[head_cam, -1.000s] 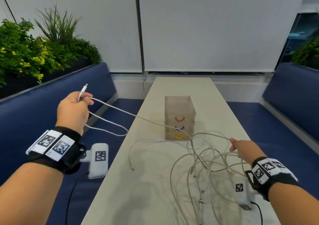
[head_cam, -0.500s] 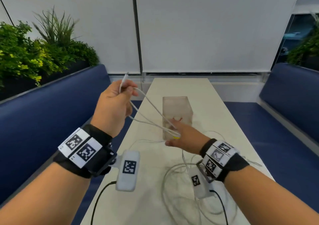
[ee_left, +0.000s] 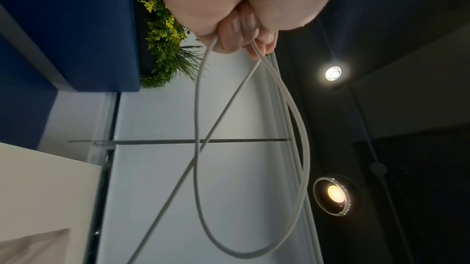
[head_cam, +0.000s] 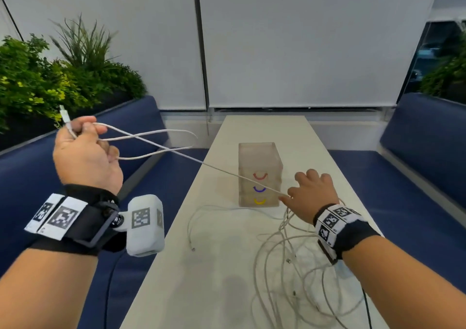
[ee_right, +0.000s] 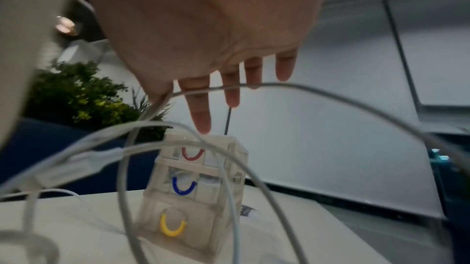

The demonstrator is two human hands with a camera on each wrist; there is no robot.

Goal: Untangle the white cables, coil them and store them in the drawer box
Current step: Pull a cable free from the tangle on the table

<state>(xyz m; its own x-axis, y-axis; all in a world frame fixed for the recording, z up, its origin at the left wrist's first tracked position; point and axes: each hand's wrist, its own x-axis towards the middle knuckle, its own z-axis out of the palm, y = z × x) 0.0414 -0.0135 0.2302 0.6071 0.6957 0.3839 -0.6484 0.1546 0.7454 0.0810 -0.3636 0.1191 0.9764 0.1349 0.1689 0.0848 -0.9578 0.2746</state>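
Note:
My left hand (head_cam: 83,152) is raised over the left bench and grips loops of one white cable (head_cam: 151,135); its plug (head_cam: 64,115) sticks up from the fist. In the left wrist view the loops (ee_left: 254,167) hang from the curled fingers (ee_left: 236,33). The cable runs taut across to my right hand (head_cam: 312,192), whose fingers (ee_right: 201,107) are straight, with the strand passing by the thumb. The right hand hovers in front of the translucent drawer box (head_cam: 259,157), which has red, blue and yellow handles (ee_right: 195,188). A tangle of white cables (head_cam: 290,273) lies on the table below.
The long pale table (head_cam: 201,291) runs away from me between two blue benches (head_cam: 30,172). A loose cable end (head_cam: 193,249) lies left of the tangle. Plants (head_cam: 37,81) stand behind the left bench. White blinds close the far end.
My left hand swung back out to the left with a further loop in its grip. My right hand left the left hand and slid right along the cable, back toward the tangle.

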